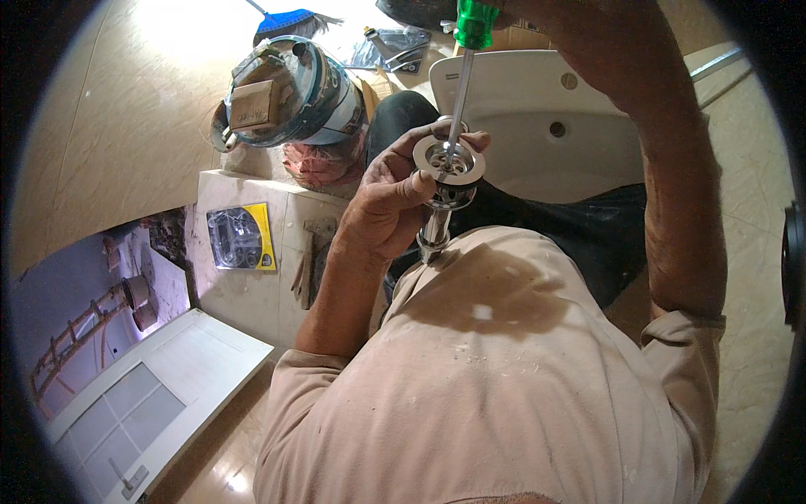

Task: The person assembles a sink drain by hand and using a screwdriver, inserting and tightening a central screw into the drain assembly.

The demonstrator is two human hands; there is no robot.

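Head view: left hand (388, 202) fingers clamped around shiny chrome drain (449, 172); right hand's grip on green-handled screwdriver (468, 59) indiscernible.

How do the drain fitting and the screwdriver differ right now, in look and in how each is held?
The drain fitting is shiny chrome, short and round, with a holed top; the screwdriver is long and thin, with a green handle. The left hand cups the drain fitting from the side; the right hand holds the screwdriver from above, mostly out of view. The drain fitting's face points up; the screwdriver points down into it. Both have bare metal parts.
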